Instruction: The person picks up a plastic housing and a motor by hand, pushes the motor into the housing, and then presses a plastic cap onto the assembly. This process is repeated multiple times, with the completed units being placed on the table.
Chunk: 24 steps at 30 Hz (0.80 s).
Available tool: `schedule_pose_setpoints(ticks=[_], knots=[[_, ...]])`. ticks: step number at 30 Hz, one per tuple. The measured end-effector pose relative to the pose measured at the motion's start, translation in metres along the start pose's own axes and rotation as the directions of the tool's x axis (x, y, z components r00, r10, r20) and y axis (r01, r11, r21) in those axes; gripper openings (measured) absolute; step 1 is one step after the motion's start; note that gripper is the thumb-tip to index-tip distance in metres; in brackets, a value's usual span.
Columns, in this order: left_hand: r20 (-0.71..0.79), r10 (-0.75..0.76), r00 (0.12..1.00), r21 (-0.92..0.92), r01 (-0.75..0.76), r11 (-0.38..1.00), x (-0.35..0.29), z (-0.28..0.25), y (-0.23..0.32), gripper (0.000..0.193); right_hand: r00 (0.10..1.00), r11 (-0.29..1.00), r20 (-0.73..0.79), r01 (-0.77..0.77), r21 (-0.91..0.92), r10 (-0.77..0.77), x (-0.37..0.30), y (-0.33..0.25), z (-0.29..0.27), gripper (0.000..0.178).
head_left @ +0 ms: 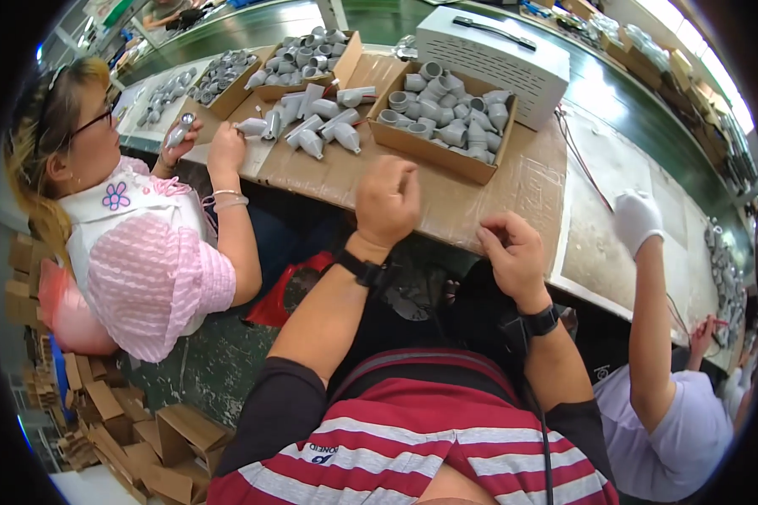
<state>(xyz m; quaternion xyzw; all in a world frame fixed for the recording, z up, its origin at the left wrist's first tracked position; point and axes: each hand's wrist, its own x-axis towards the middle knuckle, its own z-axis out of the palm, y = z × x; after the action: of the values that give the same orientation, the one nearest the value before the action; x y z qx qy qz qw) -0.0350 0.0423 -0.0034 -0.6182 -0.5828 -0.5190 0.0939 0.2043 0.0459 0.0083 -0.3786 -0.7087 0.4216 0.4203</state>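
Smooth plastic over matt cardboard

The grey funnels [430, 109] look like smooth plastic with a soft sheen; the open box [434, 155] around them is plain matt cardboard. Beneath it, a brown cardboard sheet [455, 206] with shiny streaks reaches the near edge of the worktop [602, 231], whose bare surface towards the right end is pale, mostly matt and scuffed. Nearer the far edge, the white case [488, 71] looks like smooth painted metal, its black handle [494, 34] like plastic. Beyond that edge, the green belt [611, 105] shines glossily. The co-worker's glove [638, 220] over the worktop is matt cloth.
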Motion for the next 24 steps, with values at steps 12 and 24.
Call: schedule_pose_setpoints(ticks=[12,24], knots=[[0.222,-0.013,0.975,0.116,-0.013,0.993,0.003,0.029,-0.008,0.011,0.968,0.960,-0.013,0.248,-0.130,-0.251,0.016,0.028,-0.009,0.006],[0.207,0.032,0.978,0.092,-0.052,0.994,0.002,0.041,-0.001,0.008,0.826,0.611,-0.318,0.040,-0.790,-0.465,0.026,0.050,-0.119,0.031]])
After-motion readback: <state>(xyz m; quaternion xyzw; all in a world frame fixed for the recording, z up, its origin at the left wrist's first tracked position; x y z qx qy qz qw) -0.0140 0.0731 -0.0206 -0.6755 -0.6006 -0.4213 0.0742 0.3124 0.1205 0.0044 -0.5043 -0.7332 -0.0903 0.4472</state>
